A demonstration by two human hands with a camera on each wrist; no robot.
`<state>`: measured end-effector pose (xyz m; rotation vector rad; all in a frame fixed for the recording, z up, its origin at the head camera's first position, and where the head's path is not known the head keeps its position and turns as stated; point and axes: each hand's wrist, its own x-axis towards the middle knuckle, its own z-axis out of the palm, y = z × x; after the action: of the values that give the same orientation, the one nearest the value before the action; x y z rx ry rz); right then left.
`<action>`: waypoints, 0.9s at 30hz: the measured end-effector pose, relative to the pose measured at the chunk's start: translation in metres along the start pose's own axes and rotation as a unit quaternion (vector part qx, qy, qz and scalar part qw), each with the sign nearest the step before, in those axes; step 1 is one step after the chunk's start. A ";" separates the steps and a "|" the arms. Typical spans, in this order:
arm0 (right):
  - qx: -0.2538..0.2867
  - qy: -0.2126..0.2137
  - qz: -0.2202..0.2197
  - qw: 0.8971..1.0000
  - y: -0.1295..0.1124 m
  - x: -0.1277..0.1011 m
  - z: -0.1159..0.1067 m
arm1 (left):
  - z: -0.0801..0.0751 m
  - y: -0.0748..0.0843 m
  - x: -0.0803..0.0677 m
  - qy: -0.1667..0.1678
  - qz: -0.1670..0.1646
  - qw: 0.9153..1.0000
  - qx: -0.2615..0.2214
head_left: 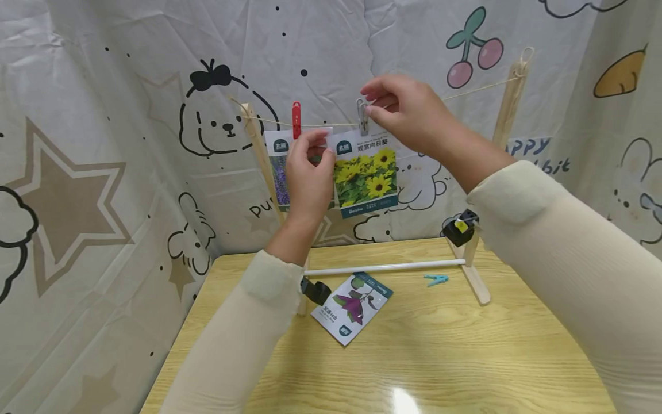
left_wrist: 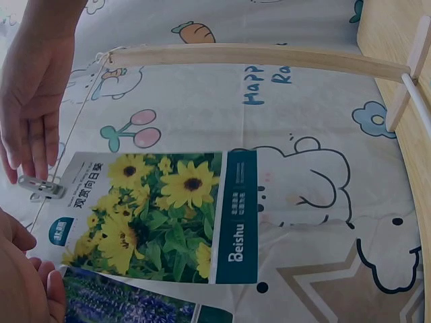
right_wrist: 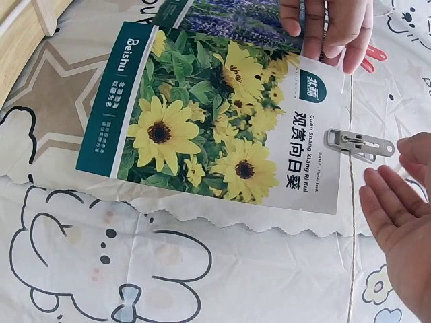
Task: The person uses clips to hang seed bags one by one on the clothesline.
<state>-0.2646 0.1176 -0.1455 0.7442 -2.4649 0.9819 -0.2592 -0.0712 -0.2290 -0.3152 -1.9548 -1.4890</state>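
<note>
A sunflower seed packet hangs from the string, with a silver metal clip at its top edge. Just beside the clip is my right hand, its fingers apart from it and holding nothing. My left hand is by the packet's upper left corner, in front of a lavender-pictured packet. A gap shows between its thumb and fingers, and no grip on either packet is visible. A red clothespin holds the lavender packet on the string; my left hand partly hides that packet.
The string runs between two wooden posts, joined low down by a white rod. On the wooden table lie a purple-flower packet and a blue clothespin. A patterned cloth hangs behind.
</note>
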 end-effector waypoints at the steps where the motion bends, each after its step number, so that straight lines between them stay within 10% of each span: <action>1: -0.005 0.005 -0.009 1.000 0.000 -0.001 0.000 | 0.000 0.000 0.000 0.001 0.000 1.000 0.000; 27: 0.023 0.032 -0.051 0.998 0.018 -0.034 0.016 | -0.008 -0.005 -0.017 -0.033 -0.012 0.999 -0.012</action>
<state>-0.2510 0.1281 -0.1836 0.8321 -2.3321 1.0103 -0.2459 -0.0769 -0.2423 -0.3560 -2.0014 -1.5357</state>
